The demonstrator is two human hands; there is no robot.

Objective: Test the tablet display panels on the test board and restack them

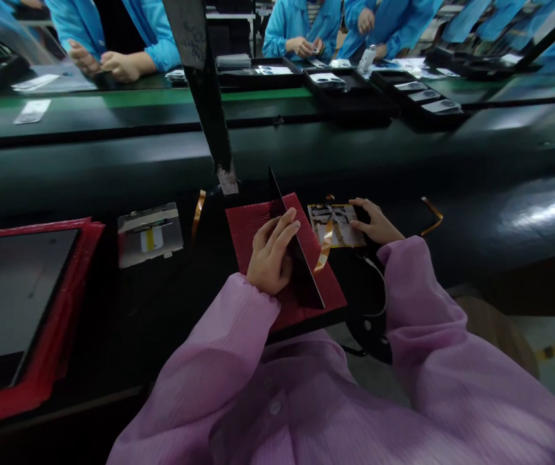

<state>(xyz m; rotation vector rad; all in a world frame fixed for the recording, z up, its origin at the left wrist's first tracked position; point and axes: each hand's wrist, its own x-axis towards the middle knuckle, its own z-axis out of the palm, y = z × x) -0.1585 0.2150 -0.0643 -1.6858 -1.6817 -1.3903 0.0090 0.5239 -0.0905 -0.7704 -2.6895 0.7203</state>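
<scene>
My left hand (273,252) grips a thin dark screen panel (309,271), tilted up on its long edge over a red padded sheet (248,226). The fingers lie along the panel's upper edge; the thumb is partly hidden. To the right, my right hand (376,221) has thumb and fingers at the right edge of a small flat yellow-edged board (345,226) with grey and white parts. An orange flex cable (324,248) runs from the board down toward the panel; whether it joins the panel I cannot tell.
At far left, a large screen panel (15,284) lies on red wrapping (76,290). A metal plate (151,234) and orange strips (198,213) lie nearby. A dark post (209,110) rises ahead. Beyond the green belt (126,100) stand black trays (349,90) and co-workers in blue (301,26).
</scene>
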